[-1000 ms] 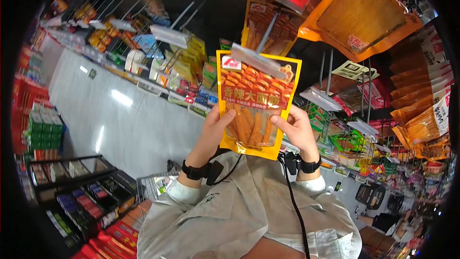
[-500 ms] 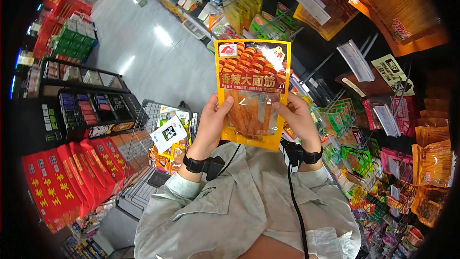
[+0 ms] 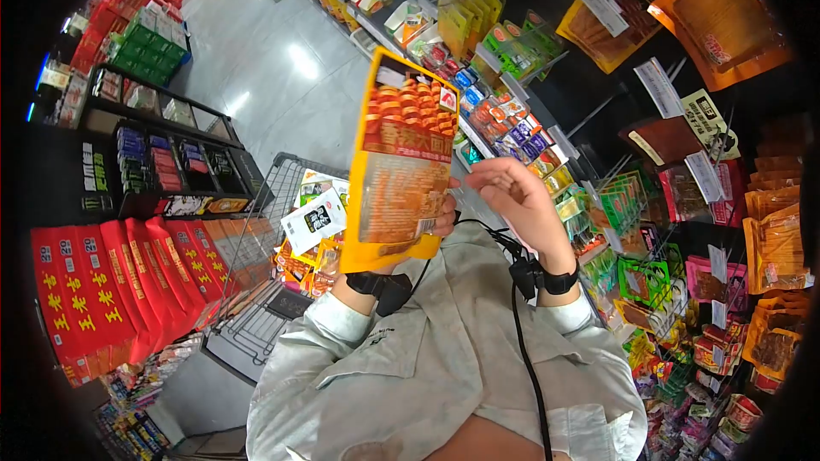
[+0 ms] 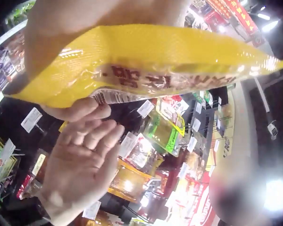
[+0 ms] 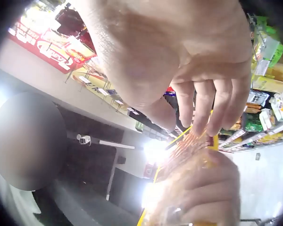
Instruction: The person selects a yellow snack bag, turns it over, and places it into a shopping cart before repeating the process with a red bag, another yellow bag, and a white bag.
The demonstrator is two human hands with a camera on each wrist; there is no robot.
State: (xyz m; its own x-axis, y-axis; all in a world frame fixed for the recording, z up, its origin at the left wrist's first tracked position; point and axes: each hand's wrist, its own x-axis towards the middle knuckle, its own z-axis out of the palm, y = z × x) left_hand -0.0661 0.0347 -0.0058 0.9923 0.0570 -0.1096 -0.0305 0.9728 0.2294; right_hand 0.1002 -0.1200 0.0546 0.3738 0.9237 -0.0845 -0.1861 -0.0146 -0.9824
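In the head view, a yellow-edged snack bag [image 3: 401,162] stands tilted before my chest, its text-covered back and a barcode facing me. My left hand [image 3: 445,215] grips it near the lower right edge, mostly hidden behind the bag. The left wrist view shows the bag's yellow bottom edge [image 4: 146,47] with left fingers curled under it. My right hand [image 3: 523,201] is off the bag, fingers loosely bent beside its right edge. From the right wrist, the left hand [image 5: 203,193] appears wrapped on the bag below the right fingertips.
A wire shopping cart [image 3: 243,343] stands at left, holding a white packet [image 3: 314,220] and several orange bags. Beyond it are red drink cartons [image 3: 81,290] and a black display rack [image 3: 171,201]. Hanging snack packs [image 3: 726,26] and price tags line the right side.
The bag has been turned from its front to its back. My right hand has let go, while the left keeps its grip. The view has swung, bringing the cart into sight.
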